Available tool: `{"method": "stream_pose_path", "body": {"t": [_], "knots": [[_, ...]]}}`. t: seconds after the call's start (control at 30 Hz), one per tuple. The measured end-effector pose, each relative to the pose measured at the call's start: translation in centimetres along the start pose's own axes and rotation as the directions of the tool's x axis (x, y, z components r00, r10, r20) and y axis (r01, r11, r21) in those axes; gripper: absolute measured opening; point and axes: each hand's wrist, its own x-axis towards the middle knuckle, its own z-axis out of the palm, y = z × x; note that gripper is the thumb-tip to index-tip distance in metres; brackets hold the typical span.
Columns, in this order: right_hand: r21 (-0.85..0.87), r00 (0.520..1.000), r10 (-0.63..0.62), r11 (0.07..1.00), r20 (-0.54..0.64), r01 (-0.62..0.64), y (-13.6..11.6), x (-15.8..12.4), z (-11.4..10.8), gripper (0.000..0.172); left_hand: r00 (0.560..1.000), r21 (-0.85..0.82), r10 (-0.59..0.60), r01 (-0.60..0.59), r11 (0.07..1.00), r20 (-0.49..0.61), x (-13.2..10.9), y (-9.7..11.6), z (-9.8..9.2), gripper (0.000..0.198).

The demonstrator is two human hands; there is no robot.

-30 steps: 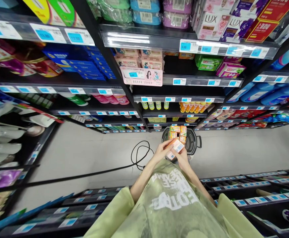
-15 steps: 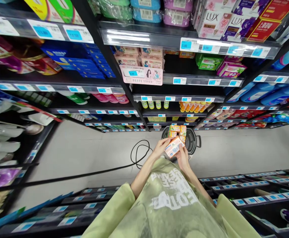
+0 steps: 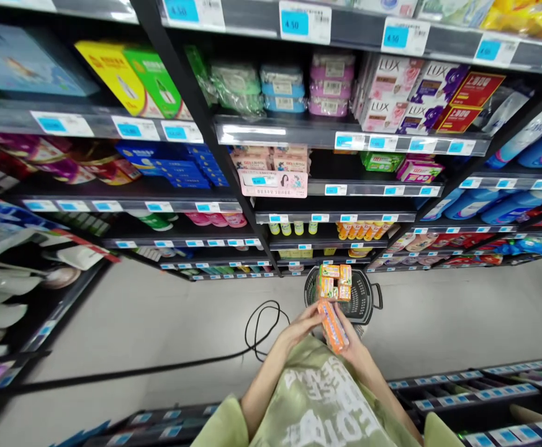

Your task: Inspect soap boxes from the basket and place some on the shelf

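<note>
Between my two hands is an orange packet of soap [image 3: 333,327], turned so that a narrow printed side faces up. My left hand [image 3: 301,325] grips its left end with the fingers. On the other side, my right hand [image 3: 351,338] holds its right edge and lower end, its fingers partly hidden behind the packet. Just beyond, a dark basket [image 3: 362,298] with holes in its wall stands on the floor. Several orange and green soap packs [image 3: 327,287] lie in its left part.
Ahead rises a shelf with LUX soap boxes [image 3: 385,116], a pink soap display [image 3: 273,184] and orange bottles [image 3: 361,230]. A black cable [image 3: 196,361] runs looped across the floor [image 3: 177,323] at left. More low shelving [image 3: 498,388] stands close behind me at right.
The packet has turned from its broad white, printed face to its narrow orange side. My view has tilted up, so shelves, basket and hands sit lower in the picture.
</note>
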Motion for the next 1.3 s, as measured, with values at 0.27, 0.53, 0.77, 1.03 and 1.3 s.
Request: {"method": "stream_pose_path", "body": {"t": [0.27, 0.53, 0.77, 1.03, 1.3], "knots": [[-0.072, 0.937, 0.299, 0.954, 0.179, -0.29, -0.3, 0.0, -0.1, 0.073, 0.988, 0.044, 0.076, -0.071, 0.997, -0.136, -0.3, -2.1, -0.3, 0.051], [-0.216, 0.994, 0.102, 0.972, 0.048, -0.09, -1.2, 0.5, -2.1, 0.07, 0.882, 0.205, 0.224, -0.149, 0.967, -0.414, -0.2, -2.9, -1.3, 0.05], [-0.667, 0.911, -0.397, 0.708, -0.108, 0.23, -0.5, 1.1, -1.7, 0.072, 0.787, 0.402, 0.348, -0.14, 0.905, -0.51, -0.8, -3.6, 0.1, 0.035], [-0.589, 0.886, -0.453, 0.745, -0.103, 0.313, -1.3, 0.6, 1.6, 0.081, 0.648, 0.683, 0.665, -0.294, 0.668, -0.372, -0.8, -3.5, 1.4, 0.025], [-0.52, 0.706, -0.699, 0.564, 0.114, 0.642, -14.5, 4.1, 5.7, 0.08, 0.55, 0.724, 0.76, -0.359, 0.589, -0.346, -0.9, -1.2, 2.4, 0.039]]}}
